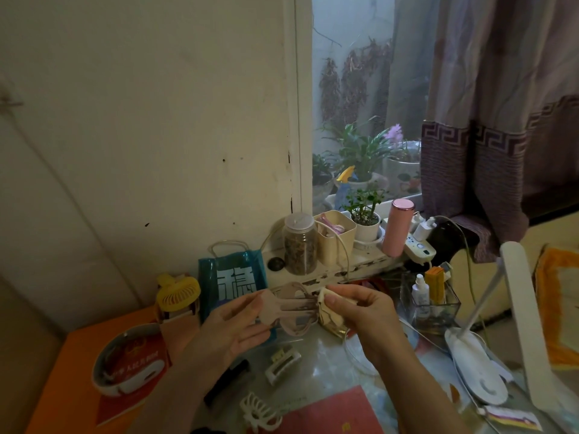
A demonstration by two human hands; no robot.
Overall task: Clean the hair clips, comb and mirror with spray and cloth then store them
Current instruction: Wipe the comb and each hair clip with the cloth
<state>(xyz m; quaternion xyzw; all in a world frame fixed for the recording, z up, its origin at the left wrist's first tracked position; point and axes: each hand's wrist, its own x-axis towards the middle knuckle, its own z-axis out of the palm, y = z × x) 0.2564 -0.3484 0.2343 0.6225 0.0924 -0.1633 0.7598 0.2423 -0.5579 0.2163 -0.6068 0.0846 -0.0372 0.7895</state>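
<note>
on the tabletop [316,355] a white claw clip [260,413], a pale rectangular clip [282,364] and a dark comb [227,382] wait, so i judge most cleaning and all storing is left. my left hand [233,327] grips the big beige hair clip [293,308] above them, while my right hand [363,311] pinches the cloth [329,314] against its end; no mirror or spray that i can pick out.

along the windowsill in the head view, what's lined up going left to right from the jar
jar of dried bits → cream bin → small potted plant → pink tumbler → white power strip
</note>
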